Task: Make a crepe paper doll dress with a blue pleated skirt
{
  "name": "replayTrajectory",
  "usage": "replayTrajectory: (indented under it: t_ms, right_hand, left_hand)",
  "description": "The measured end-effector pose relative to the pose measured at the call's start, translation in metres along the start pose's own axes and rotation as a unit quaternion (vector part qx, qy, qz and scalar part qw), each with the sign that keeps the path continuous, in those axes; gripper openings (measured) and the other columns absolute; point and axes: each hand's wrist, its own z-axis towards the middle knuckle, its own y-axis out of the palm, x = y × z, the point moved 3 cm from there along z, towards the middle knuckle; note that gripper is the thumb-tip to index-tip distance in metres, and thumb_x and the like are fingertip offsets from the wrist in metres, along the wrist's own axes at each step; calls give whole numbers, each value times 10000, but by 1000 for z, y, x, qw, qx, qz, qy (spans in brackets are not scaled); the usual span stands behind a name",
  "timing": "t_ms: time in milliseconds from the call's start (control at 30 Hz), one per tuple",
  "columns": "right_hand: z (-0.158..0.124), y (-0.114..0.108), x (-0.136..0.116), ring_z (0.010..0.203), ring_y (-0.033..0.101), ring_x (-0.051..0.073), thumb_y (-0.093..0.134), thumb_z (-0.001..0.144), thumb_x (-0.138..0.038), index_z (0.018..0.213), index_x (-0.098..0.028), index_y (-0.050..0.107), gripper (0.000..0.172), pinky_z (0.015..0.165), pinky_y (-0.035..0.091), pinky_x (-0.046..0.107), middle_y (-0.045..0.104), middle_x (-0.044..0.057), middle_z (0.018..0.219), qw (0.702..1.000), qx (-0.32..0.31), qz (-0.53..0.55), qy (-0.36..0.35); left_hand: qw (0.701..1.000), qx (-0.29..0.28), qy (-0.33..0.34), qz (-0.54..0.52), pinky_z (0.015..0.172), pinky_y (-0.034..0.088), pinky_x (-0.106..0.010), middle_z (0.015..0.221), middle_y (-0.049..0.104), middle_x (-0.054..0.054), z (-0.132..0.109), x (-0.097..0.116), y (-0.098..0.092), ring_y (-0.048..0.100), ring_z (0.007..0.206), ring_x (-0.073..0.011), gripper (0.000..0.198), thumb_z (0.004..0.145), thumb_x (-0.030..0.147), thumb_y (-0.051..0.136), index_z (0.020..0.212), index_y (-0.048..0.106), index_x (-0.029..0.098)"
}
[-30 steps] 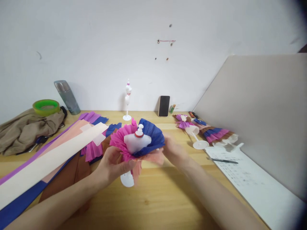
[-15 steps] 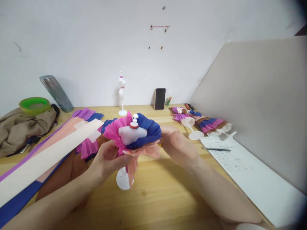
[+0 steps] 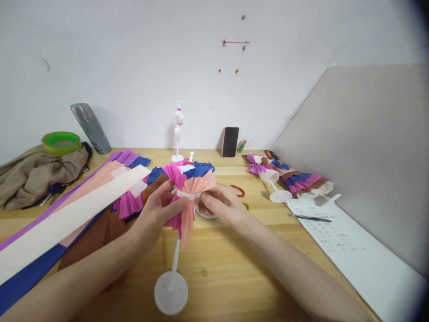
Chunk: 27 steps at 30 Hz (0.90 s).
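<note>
A small white mannequin on a stand (image 3: 171, 291) lies tilted away from me, its round base nearest the camera. Pleated crepe paper (image 3: 194, 181) in pink, blue and salmon is gathered round its waist. My left hand (image 3: 157, 210) grips the gathered paper and the body from the left, fingers closed. My right hand (image 3: 219, 203) pinches the salmon pleats at the waist from the right, over a white tape roll (image 3: 205, 213) on the wooden table (image 3: 234, 273).
Long crepe paper strips (image 3: 67, 214) lie at the left, beside a beige cloth (image 3: 33, 174), a green tape ring (image 3: 61, 142) and a grey flask (image 3: 90, 127). A bare mannequin (image 3: 178, 129) and a phone (image 3: 229, 141) stand at the wall. Finished paper-dressed mannequins (image 3: 284, 179), a sheet and pen (image 3: 311, 218) lie right.
The mannequin has been tipped from facing me to leaning away, so its base now points toward me. Both hands moved to the waist of the salmon layer.
</note>
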Motion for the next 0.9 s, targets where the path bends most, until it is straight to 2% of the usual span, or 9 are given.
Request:
replayTrajectory:
  t_ms: [133,267,367,500,700,833,900]
  right_hand:
    - [4,3,11,588,445,109,635,802,-603,872,-156,636,452,547,355,241,531,-8,679,998,-5,-2,57]
    - [6,-2,24,636,501,120,661,774,-589,882,-147,633,456,586,392,245,593,21,754,994,16,-45,103]
    - [5,-6,33,611,502,122,646,769,-611,822,-138,633,477,563,377,243,584,18,689,984,22,-96,146]
    - [5,-8,39,512,448,103,565,749,-724,658,-147,590,585,501,322,246,562,14,570,978,31,-101,179]
    - [6,-8,37,517,451,101,562,776,-695,568,-159,559,575,509,325,247,527,-3,532,979,51,-120,157]
    - [4,-16,25,547,475,114,498,826,-706,625,-156,594,593,523,339,258,565,15,591,979,-1,-158,128]
    - [3,-28,15,547,478,118,482,855,-683,583,-164,569,592,526,348,263,543,10,568,978,25,-186,92]
  left_hand:
    - [999,-23,-31,-5,730,518,-276,903,707,-48,5,-13,-5,663,794,-184,438,757,339,770,1155,644,205]
    - [998,-16,-60,-11,734,515,-268,957,719,-69,9,-20,-11,670,849,-193,419,740,358,786,1097,661,179]
    - [997,-12,-74,-13,749,522,-269,936,720,-62,11,-21,-12,670,827,-182,428,721,363,805,1075,660,172]
    - [996,-22,-85,7,683,512,-253,804,700,-35,12,-25,-14,652,725,-160,431,718,371,810,1064,661,164]
    - [996,-53,-69,-8,758,507,-281,1008,719,-98,14,-28,-12,668,860,-205,475,727,379,801,1118,654,154]
    - [995,-40,-83,-27,732,501,-261,904,710,-74,12,-27,-10,648,801,-176,365,719,352,812,993,690,143]
    - [992,-26,-110,-52,675,496,-246,847,698,-65,11,-29,-11,636,743,-160,316,704,325,823,921,693,136]
